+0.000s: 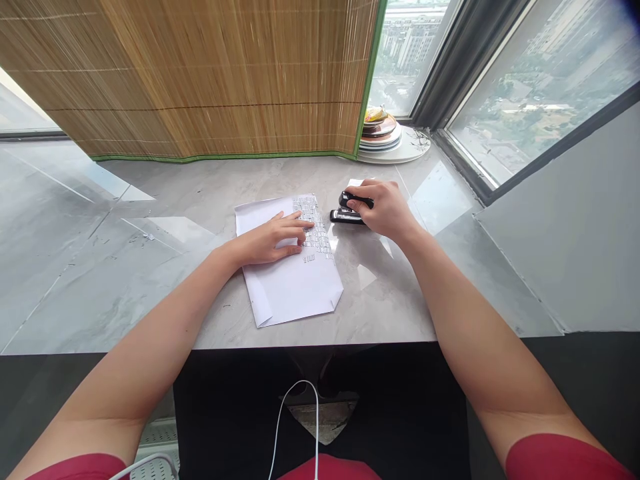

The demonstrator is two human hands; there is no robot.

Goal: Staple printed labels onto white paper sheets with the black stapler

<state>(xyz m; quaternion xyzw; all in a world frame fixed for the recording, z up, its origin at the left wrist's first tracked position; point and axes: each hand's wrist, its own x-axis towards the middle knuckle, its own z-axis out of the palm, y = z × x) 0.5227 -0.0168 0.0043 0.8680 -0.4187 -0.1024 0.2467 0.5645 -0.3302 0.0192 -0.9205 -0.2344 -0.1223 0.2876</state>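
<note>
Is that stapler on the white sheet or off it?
Off: bare counter shows between the stapler in the right hand and the sheet.

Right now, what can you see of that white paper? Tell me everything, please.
The white paper lies slightly turned on the grey marbled countertop, just left of the black stapler. It looks smooth and thin, though I can't tell how many sheets there are. Both near corners look folded or curled. Small dark marks, apparently staples, crowd its far right part. The left hand rests on it, partly over them.
</note>
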